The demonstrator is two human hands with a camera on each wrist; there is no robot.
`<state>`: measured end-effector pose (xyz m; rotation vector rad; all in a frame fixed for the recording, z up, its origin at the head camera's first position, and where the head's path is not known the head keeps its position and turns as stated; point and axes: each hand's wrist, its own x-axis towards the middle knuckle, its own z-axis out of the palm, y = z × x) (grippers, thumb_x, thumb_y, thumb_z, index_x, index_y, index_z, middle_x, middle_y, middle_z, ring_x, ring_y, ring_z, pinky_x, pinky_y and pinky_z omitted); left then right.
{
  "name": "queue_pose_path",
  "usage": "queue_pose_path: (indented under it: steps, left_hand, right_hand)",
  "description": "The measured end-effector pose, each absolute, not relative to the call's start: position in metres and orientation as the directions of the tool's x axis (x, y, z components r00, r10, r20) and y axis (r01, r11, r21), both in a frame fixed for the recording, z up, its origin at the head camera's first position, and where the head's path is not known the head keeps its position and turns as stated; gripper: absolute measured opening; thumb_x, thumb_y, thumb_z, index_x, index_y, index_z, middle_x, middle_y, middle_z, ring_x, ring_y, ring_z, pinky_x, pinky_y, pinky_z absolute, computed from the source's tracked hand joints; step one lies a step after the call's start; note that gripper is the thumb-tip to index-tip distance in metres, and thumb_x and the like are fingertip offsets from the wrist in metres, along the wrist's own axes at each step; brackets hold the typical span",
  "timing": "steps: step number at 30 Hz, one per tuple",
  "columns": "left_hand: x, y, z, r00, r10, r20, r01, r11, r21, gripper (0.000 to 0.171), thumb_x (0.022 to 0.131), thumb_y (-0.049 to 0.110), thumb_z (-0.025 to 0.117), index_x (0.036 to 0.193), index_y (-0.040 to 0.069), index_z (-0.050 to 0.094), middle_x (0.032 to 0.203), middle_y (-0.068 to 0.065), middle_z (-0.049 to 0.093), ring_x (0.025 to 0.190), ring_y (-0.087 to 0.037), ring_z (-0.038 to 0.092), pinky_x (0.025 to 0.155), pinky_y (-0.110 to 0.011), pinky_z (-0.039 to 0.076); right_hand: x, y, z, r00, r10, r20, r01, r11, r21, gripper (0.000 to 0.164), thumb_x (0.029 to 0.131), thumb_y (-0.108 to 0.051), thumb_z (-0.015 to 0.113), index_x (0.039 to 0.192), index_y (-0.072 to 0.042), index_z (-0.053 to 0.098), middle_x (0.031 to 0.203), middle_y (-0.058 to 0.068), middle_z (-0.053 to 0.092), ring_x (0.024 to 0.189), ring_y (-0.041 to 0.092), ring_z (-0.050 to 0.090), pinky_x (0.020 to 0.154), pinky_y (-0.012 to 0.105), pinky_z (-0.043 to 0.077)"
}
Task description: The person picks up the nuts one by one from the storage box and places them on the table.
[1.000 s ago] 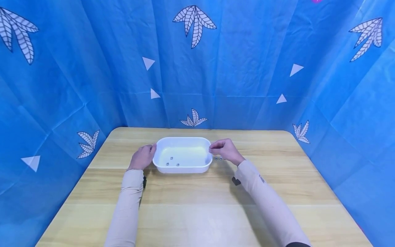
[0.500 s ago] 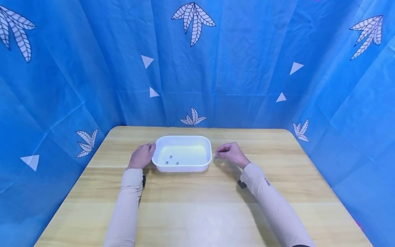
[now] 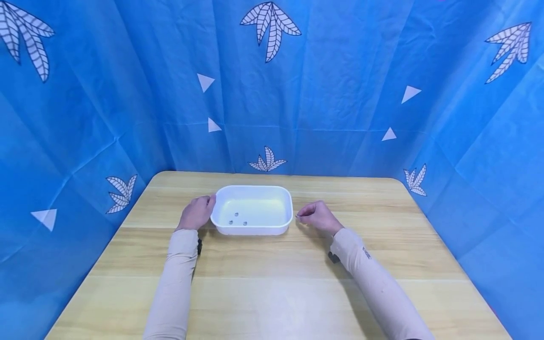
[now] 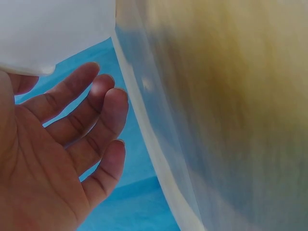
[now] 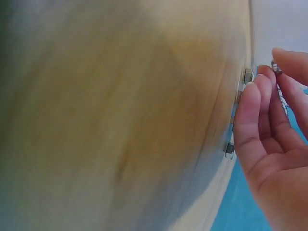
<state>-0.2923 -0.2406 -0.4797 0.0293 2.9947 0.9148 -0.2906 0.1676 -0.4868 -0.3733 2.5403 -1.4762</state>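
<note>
A white basin (image 3: 250, 230) stands on the table toward its far side. My left hand (image 3: 196, 212) grips the basin's left rim with the thumb on top; in the left wrist view the other fingers spread loosely below the rim. Three small metal nuts (image 3: 245, 223) lie in the left part of the basin. Just outside the right wall, my right hand (image 3: 319, 217) pinches a small metal nut (image 5: 275, 66) between thumb and index finger, low over the table. More nuts (image 5: 229, 150) sit on the table beside its curled fingers, mostly hidden by the hand in the head view.
The pale wooden table (image 3: 255, 293) has rounded far corners. Blue curtains (image 3: 340, 94) with white leaf prints hang behind it and along both sides.
My right hand has gone from above the basin's right rim down and right to the nuts on the table, where it now pinches one. My left hand stays at the left rim.
</note>
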Motion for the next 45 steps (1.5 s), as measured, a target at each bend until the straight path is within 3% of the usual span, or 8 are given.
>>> queue_pose_path:
  steps: [6, 12, 34, 45]
  left_hand:
    - [-0.295, -0.241, -0.48, -1.0, 0.022, -0.014, 0.011, 0.827, 0.562, 0.067, 0.112, 0.046, 0.025, 0.145, -0.005, 0.053, 0.138, -0.028, 0.063, 0.128, -0.045, 0.061, 0.11, -0.061, 0.047]
    - [-0.293, -0.242, -0.48, -1.0, 0.026, -0.007, 0.017, 0.831, 0.555, 0.069, 0.112, 0.047, 0.023, 0.144, -0.005, 0.055, 0.138, -0.028, 0.063, 0.128, -0.045, 0.061, 0.11, -0.061, 0.047]
    - [-0.291, -0.239, -0.474, -1.0, 0.026, -0.002, 0.021, 0.837, 0.546, 0.066, 0.112, 0.044, 0.023, 0.141, -0.005, 0.058, 0.135, -0.028, 0.065, 0.127, -0.046, 0.062, 0.11, -0.061, 0.047]
    - [-0.29, -0.239, -0.476, -1.0, 0.021, -0.019, 0.007, 0.827, 0.562, 0.067, 0.112, 0.045, 0.023, 0.144, -0.004, 0.055, 0.138, -0.028, 0.063, 0.129, -0.046, 0.06, 0.112, -0.061, 0.046]
  right_hand:
    - [-0.29, 0.165, -0.486, -0.946, -0.324, -0.019, -0.167, 0.538, -0.826, 0.014, 0.089, -0.001, 0.075, 0.101, 0.004, 0.078, 0.099, 0.019, 0.079, 0.086, 0.015, 0.069, 0.08, 0.024, 0.056]
    - [-0.293, 0.166, -0.489, -0.929, -0.369, 0.006, -0.222, 0.546, -0.808, 0.013, 0.087, 0.003, 0.075, 0.099, 0.006, 0.078, 0.094, 0.02, 0.078, 0.08, 0.013, 0.068, 0.073, 0.023, 0.056]
    - [-0.292, 0.164, -0.488, -0.943, -0.33, -0.047, -0.166, 0.586, -0.793, 0.015, 0.086, 0.0, 0.078, 0.1, 0.005, 0.078, 0.094, 0.018, 0.078, 0.074, 0.008, 0.063, 0.066, 0.02, 0.052]
    - [-0.293, 0.163, -0.475, -0.958, -0.287, -0.024, -0.152, 0.573, -0.805, 0.015, 0.089, -0.001, 0.074, 0.103, 0.003, 0.078, 0.089, 0.016, 0.076, 0.072, 0.014, 0.061, 0.062, 0.021, 0.048]
